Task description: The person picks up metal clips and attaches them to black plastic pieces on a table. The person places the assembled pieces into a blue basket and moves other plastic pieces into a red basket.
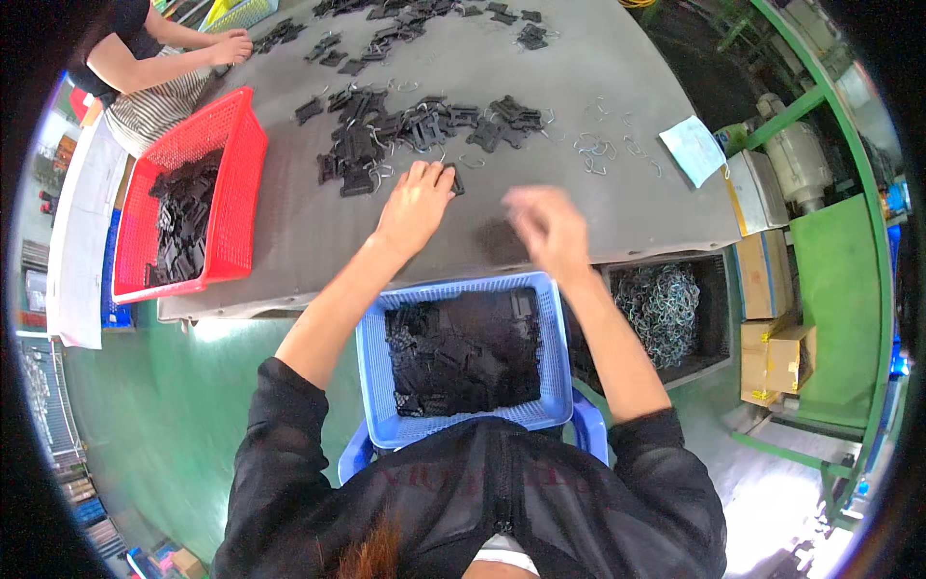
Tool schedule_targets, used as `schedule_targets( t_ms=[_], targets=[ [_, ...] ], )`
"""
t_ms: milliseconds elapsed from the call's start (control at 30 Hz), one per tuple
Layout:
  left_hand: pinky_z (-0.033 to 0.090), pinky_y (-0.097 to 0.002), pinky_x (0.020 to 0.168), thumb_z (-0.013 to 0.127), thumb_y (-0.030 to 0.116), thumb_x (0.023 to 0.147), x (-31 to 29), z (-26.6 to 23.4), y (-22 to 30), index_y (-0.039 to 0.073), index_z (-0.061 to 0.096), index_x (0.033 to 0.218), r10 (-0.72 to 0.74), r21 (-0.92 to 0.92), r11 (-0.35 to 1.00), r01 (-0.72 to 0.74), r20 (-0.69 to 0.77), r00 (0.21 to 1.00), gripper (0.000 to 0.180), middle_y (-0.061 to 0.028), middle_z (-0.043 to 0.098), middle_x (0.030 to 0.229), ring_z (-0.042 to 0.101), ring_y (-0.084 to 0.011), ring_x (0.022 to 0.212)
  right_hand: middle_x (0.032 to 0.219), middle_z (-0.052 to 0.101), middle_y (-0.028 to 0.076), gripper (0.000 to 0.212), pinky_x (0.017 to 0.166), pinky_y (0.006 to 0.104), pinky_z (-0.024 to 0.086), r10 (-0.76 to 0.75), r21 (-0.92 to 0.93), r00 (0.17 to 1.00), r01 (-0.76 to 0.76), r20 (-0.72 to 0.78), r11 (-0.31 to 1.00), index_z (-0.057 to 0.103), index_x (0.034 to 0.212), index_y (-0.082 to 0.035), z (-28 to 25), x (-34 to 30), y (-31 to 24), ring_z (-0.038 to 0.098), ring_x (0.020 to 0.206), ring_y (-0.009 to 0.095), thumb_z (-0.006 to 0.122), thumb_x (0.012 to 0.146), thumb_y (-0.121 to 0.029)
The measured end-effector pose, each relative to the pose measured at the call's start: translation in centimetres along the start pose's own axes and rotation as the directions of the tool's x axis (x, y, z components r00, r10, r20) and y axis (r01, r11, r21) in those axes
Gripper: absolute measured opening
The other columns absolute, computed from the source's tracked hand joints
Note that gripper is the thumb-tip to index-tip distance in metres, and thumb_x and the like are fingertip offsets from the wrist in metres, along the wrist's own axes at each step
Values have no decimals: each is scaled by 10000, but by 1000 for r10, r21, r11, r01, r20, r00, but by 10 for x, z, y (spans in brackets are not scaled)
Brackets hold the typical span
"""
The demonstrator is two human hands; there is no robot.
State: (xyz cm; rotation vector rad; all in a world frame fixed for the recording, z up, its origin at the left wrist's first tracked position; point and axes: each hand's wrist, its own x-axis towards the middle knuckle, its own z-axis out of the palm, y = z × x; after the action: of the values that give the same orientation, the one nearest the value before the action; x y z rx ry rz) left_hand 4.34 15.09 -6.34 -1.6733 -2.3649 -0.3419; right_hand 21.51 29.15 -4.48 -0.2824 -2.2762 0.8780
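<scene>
My left hand (413, 207) is above the grey table with its fingers bent, closed on a small black plastic piece (457, 180) by the thumb side. To its right, my right hand (552, 230) is over the table's near part; motion smears its fingers, so what they hold, if anything, is unclear. Just beyond my left hand lies a heap of black plastic pieces (355, 152), some with metal hooks among them. Loose wire hooks (594, 148) are scattered farther right. Below my hands, a blue basket (561, 362) contains many black pieces (463, 352).
A red basket (246, 188) of black parts stands at the table's left edge. Across the far left, another person's hands (230, 46) work by more pieces. A bin of metal hooks (658, 309) sits below the table at right. A blue mask (693, 151) lies near the right edge.
</scene>
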Motion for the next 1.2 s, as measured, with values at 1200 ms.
schedule_targets(
  t_ms=[1200],
  targets=[
    [534, -389, 662, 556, 200, 856, 95, 32, -4, 8, 593, 993, -187, 31, 981, 192, -112, 976, 239, -141, 640, 790, 654, -291, 776, 804, 593, 31, 238, 532, 271, 403, 589, -416, 771, -466, 243, 781, 638, 974, -101, -30, 163, 89, 531, 644, 103, 680, 759, -195]
  ],
)
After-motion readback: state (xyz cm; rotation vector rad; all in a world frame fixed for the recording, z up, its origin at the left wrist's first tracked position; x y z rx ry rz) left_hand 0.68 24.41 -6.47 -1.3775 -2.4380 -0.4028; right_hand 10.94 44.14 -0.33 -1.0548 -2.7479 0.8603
